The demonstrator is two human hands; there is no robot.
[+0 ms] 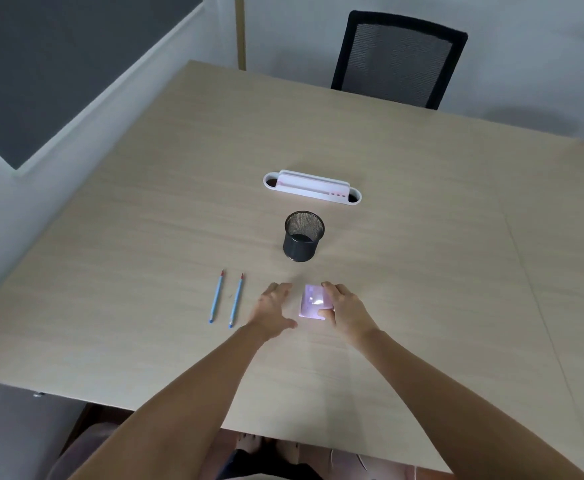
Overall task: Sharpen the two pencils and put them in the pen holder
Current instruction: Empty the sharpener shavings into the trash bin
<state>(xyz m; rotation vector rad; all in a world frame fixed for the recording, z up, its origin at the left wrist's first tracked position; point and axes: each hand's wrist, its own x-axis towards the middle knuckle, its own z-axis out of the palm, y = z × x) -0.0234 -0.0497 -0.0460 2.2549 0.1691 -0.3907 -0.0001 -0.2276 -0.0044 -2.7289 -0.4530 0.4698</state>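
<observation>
Two blue pencils lie side by side on the light wooden table [422, 237], nearly parallel, their dark tips pointing away from the person. The left pencil [216, 296] and the right pencil [236, 300] are a little apart from each other, and the right one lies just to the left of the left hand [273, 306]. That hand rests on the table with fingers spread and nothing in it — it touches neither pencil.

The right hand [344, 311] is closed around the right side of a pale pink, boxy pencil sharpener [313, 301] that sits on the table between the two hands; glare washes out its top.

Beyond the hands stands the black mesh pen holder [302, 237], upright, with no pencils in it. Nothing lies between it and the pencils. Farther back sits a long white desk tray [311, 187] with a round opening at each end, and a black mesh-backed office chair [398, 60] stands at the far edge of the table.
</observation>
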